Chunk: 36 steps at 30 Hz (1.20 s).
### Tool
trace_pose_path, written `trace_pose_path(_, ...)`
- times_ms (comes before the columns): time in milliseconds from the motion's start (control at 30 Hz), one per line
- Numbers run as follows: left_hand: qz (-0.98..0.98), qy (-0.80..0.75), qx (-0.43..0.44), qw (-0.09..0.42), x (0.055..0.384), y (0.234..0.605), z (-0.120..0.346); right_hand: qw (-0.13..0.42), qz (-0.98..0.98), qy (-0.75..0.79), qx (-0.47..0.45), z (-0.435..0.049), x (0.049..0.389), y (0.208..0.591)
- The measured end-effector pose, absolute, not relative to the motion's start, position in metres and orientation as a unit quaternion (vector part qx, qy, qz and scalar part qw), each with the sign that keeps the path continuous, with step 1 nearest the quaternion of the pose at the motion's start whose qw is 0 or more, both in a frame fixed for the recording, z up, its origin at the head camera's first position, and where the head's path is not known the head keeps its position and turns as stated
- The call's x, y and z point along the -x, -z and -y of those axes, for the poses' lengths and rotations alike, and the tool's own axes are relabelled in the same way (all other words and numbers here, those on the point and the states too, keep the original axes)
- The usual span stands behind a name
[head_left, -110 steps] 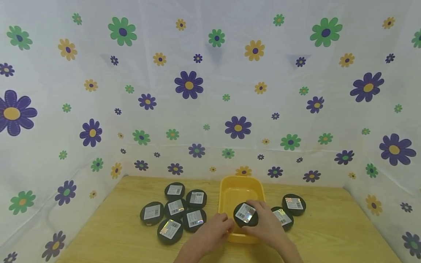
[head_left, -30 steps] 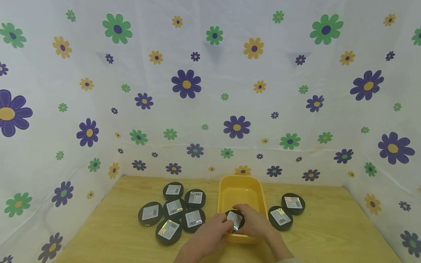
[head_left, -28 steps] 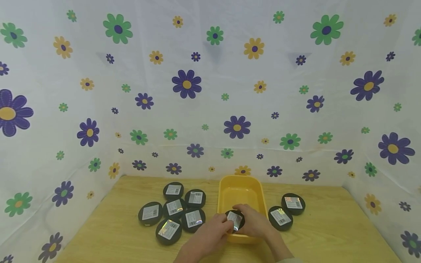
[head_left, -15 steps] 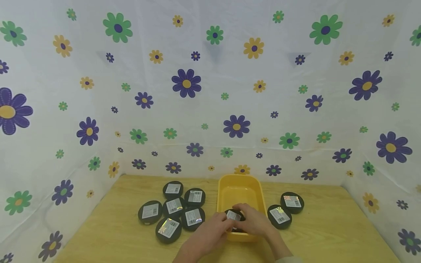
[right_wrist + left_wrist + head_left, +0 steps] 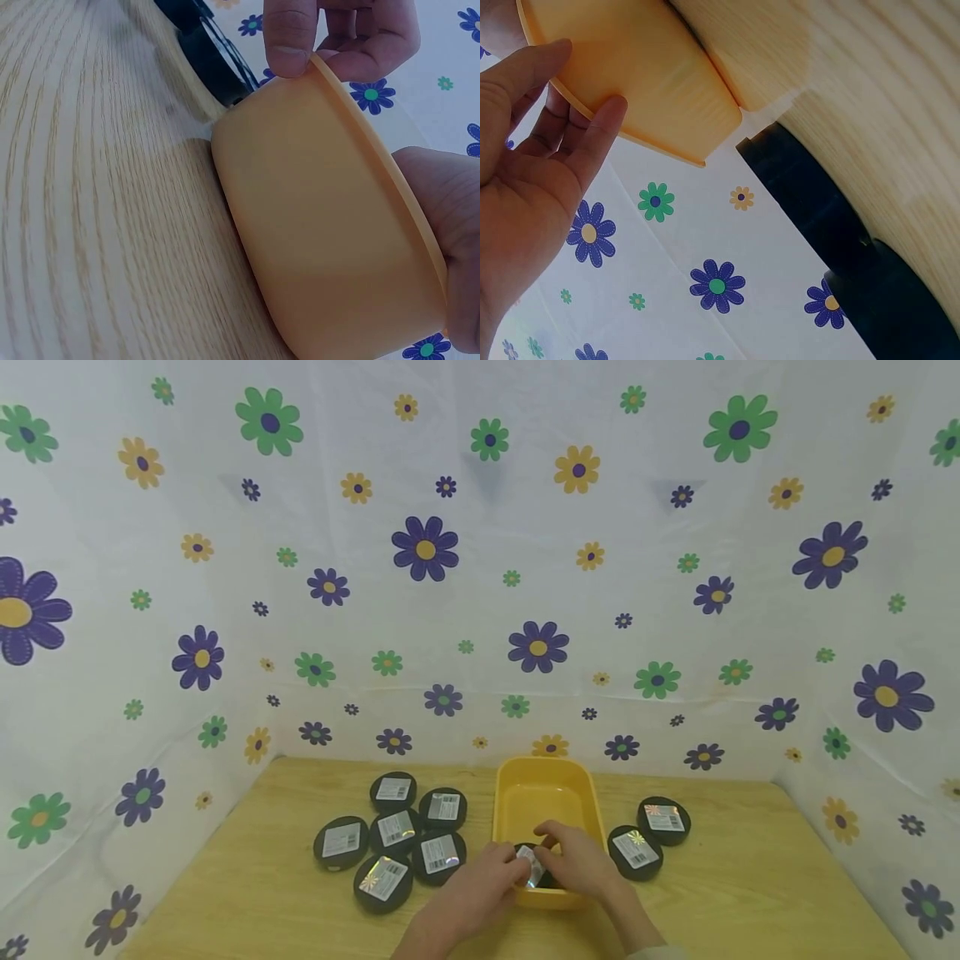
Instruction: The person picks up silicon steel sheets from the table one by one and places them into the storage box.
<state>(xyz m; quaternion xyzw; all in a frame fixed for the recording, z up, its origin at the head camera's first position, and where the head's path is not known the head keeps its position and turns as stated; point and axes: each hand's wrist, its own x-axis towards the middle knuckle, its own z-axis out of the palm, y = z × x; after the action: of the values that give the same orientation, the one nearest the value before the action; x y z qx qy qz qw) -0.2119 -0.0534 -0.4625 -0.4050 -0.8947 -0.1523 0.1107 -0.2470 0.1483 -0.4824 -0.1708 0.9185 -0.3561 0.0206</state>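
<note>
A yellow plastic tray (image 5: 546,768) stands mid-table. My left hand (image 5: 483,889) grips its near left rim; in the left wrist view the left hand's fingers (image 5: 607,116) bend at the rim, over the outer wall. My right hand (image 5: 581,864) reaches inside the tray's near end, fingers curled at a flat, round black container (image 5: 551,880) with a silvery label (image 5: 529,865) on top. Both hands cover much of that container. In the right wrist view the tray wall hides the right fingers, and only the heel of the right hand (image 5: 442,195) shows behind the rim.
Several similar black round containers (image 5: 382,883) lie label up in a cluster left of the tray. Two more (image 5: 634,853) lie just right of it. A white flower-print sheet (image 5: 480,610) surrounds the wooden table (image 5: 720,893) at the back and sides.
My right hand has brought the black container lower into the tray's near end. In the last half second its fingers have shifted on it and the label's angle has changed. My left hand keeps its place.
</note>
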Motion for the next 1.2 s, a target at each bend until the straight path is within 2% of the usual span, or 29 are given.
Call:
trace_pose_path(367, 0.881, 0.144, 0.425, 0.149, 0.2167, 0.4671, 0.0553, -0.032, -0.916, 0.342, 0.209, -0.1485, 0.2496, 0.4829)
trace_pose_path(533, 0.87, 0.132, 0.444, 0.171, 0.2177, 0.4671, 0.0555, -0.02, -0.912, 0.35, 0.211, -0.1501, 0.2503, 0.4843)
trace_pose_path(700, 0.865, 0.128, 0.452, 0.173, 0.2173, 0.4667, 0.0559, -0.022, -0.916, 0.343, 0.207, -0.1504, 0.2492, 0.4847)
trace_pose_path(1000, 0.872, 0.137, 0.442, 0.161, 0.2151, 0.4668, 0.0566, -0.085, -0.927, 0.321, 0.173, -0.1473, 0.2431, 0.4851)
trace_pose_path(1200, 0.877, 0.133, 0.434, 0.158, 0.2148, 0.466, 0.0573, -0.136, -0.911, 0.365, 0.132, -0.1443, 0.241, 0.4889)
